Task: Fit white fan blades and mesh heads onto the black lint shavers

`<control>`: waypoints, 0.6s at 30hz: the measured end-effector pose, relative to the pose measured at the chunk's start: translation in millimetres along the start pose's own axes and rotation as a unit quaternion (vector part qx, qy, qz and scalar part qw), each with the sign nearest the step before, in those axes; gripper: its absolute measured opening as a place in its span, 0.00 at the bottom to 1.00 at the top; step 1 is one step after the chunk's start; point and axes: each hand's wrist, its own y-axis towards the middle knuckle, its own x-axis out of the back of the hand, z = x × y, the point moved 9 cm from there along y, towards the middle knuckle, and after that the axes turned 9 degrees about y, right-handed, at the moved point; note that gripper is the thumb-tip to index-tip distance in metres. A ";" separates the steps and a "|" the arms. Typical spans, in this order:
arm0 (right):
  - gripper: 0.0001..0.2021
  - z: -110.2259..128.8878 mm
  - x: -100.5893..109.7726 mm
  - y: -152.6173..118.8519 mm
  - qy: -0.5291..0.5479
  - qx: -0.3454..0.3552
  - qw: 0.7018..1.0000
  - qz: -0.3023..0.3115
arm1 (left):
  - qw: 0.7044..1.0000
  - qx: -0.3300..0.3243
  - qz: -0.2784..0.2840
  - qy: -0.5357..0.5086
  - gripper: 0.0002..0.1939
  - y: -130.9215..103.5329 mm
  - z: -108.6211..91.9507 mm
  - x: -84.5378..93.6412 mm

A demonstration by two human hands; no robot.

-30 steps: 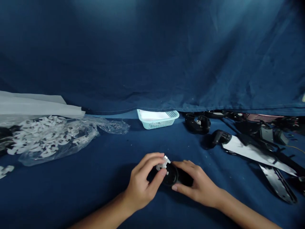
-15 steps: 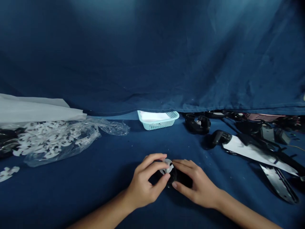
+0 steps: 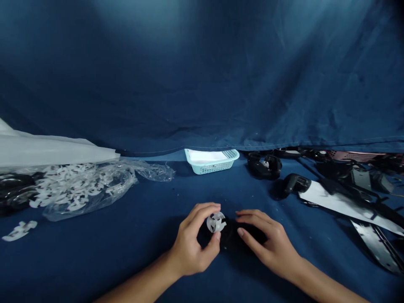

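At the near middle of the cloth, my left hand (image 3: 195,240) curls its thumb and fingers around a round black part with a white plastic disc-shaped clip (image 3: 216,222) on top. The clip has cut-out notches, and much of the black part is hidden by my fingers and the dark shadow. To the right, my right hand (image 3: 268,240) is held apart from the part, thumb and fingers spread with nothing between them.
Left lie a clear bag of white clips (image 3: 75,185), one loose clip (image 3: 19,230), black round parts (image 3: 19,191) and white sheeting (image 3: 57,149). A pale-blue basket (image 3: 213,167) stands ahead; black housings (image 3: 263,166) and long black-and-white parts (image 3: 347,202) lie right.
My right hand has drawn away to the right from the black part. The left fingers have shifted from on top of the white clip to around its side, uncovering it.
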 end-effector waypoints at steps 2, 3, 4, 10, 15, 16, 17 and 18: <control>0.11 1.3 -3.9 -1.2 -0.004 0.003 1.000 0.028 | 1.000 -0.006 0.011 -0.004 0.26 0.2 0.8 0.1; 0.13 2.1 -7.1 -1.7 -0.009 0.005 0.999 0.046 | 1.000 -0.009 0.016 -0.005 0.26 0.1 1.5 -0.2; 0.15 2.9 -10.8 -2.0 -0.014 0.008 0.998 0.065 | 1.000 -0.010 0.022 -0.006 0.27 0.0 2.3 -0.7; 0.26 2.7 -26.5 -1.3 -0.032 0.013 0.990 0.134 | 0.998 0.021 0.050 -0.012 0.27 -2.8 10.5 -6.5; 0.24 1.6 -25.4 0.8 -0.020 0.010 0.991 0.132 | 0.996 0.069 0.047 -0.033 0.17 -3.1 20.1 -6.8; 0.24 1.5 -25.2 1.3 -0.018 0.009 0.991 0.131 | 0.996 0.072 0.051 -0.035 0.15 -2.8 21.1 -7.4; 0.24 1.3 -25.0 1.8 -0.016 0.008 0.991 0.131 | 0.995 0.074 0.056 -0.036 0.14 -2.5 22.1 -8.1; 0.24 1.1 -24.8 2.3 -0.015 0.007 0.991 0.130 | 0.995 0.075 0.060 -0.037 0.13 -2.1 22.7 -8.5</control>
